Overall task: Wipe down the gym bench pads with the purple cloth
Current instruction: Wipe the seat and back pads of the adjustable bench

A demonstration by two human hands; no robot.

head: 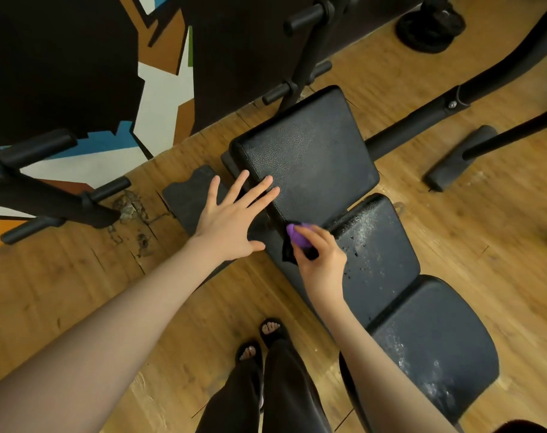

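A black gym bench runs from the centre toward the lower right in three pads: a far pad point(309, 151), a middle pad point(375, 251) speckled with white dust and dark flecks, and a near pad point(434, 345) with whitish smears. My right hand point(320, 260) grips a bunched purple cloth point(298, 235) at the left edge of the gap between the far and middle pads. My left hand point(231, 217) is spread flat, fingers straight, fingertips resting on the near left edge of the far pad.
Wooden floor with a damaged patch point(131, 214) at the left. A black rack frame point(47, 195) stands at the left, weight plates point(428, 26) lie at the top right, and a bench base bar point(453, 104) runs right. My sandalled feet point(259, 339) stand beside the bench.
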